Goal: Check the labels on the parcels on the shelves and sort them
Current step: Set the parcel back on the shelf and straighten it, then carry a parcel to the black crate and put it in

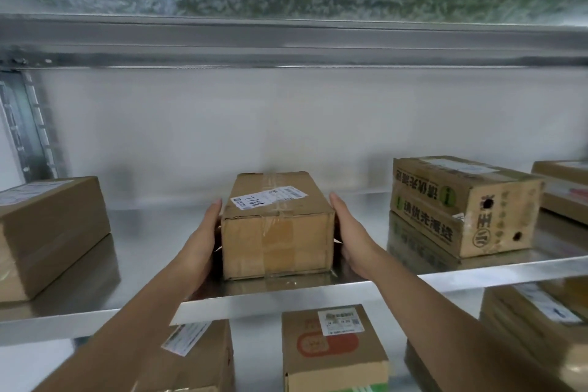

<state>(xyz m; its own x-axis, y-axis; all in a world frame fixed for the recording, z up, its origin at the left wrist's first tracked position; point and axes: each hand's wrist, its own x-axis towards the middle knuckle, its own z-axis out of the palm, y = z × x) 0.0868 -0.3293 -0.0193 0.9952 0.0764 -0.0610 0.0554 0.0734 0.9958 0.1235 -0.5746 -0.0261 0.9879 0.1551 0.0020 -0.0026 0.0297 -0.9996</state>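
A taped brown cardboard parcel (276, 232) stands on the metal shelf (477, 274), near its front edge. A white label (267, 197) with handwritten digits is stuck on its top. My left hand (203, 239) presses flat against the parcel's left side with straight fingers. My right hand (350, 232) lies flat against its right side in the same way. Both forearms reach up from below the shelf edge.
A plain brown box (47, 232) sits at the shelf's left, a green-printed carton (461, 204) at the right, and more boxes (563, 188) beyond it. On the shelf below stand several labelled parcels, one with an orange print (331, 350). An upper shelf beam (286, 38) runs overhead.
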